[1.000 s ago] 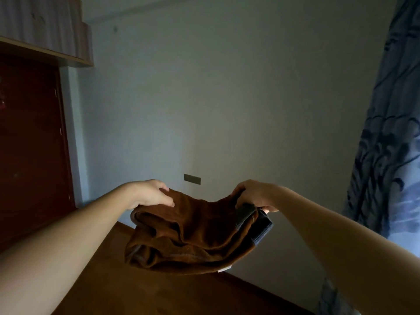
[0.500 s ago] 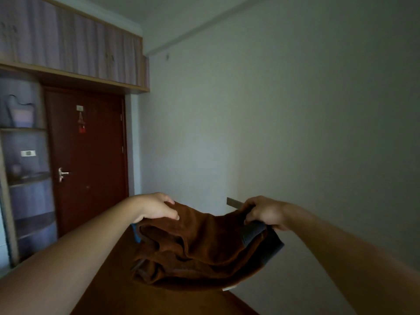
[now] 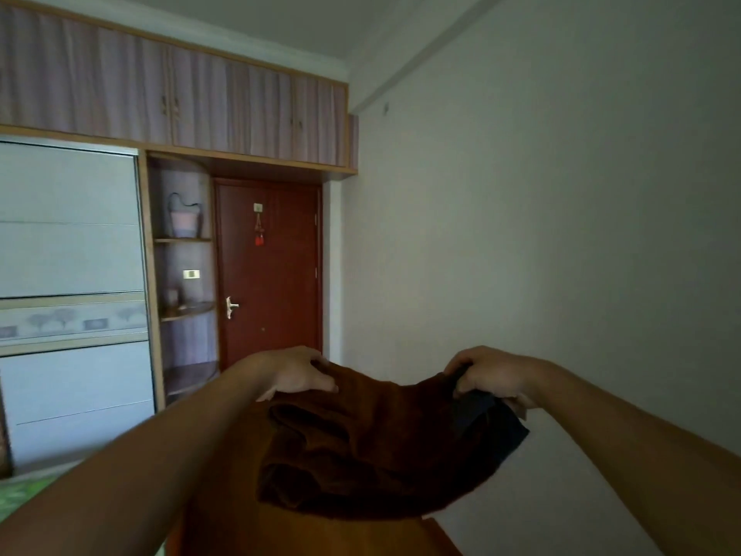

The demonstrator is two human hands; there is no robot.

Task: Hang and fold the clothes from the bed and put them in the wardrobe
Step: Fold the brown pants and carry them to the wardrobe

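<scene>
A folded brown fleece garment (image 3: 377, 447) with a dark grey part at its right end hangs in the air in front of me. My left hand (image 3: 296, 375) grips its upper left edge, thumb on top. My right hand (image 3: 491, 375) grips the upper right edge, where the dark grey part (image 3: 489, 423) sticks out below my fingers. The wardrobe (image 3: 72, 274) with pale sliding doors fills the left of the view, its doors closed.
Purple-fronted upper cabinets (image 3: 192, 98) run above the wardrobe. Open corner shelves (image 3: 184, 274) stand beside a closed red-brown door (image 3: 272, 274). A brown wooden board (image 3: 248, 531) lies below the garment. A green patterned bed cover (image 3: 20, 495) shows at the lower left. A bare wall is on the right.
My view has swung left, from the curtain and bare wall to the door and wardrobe. Both hands keep holding the brown garment in front of me.
</scene>
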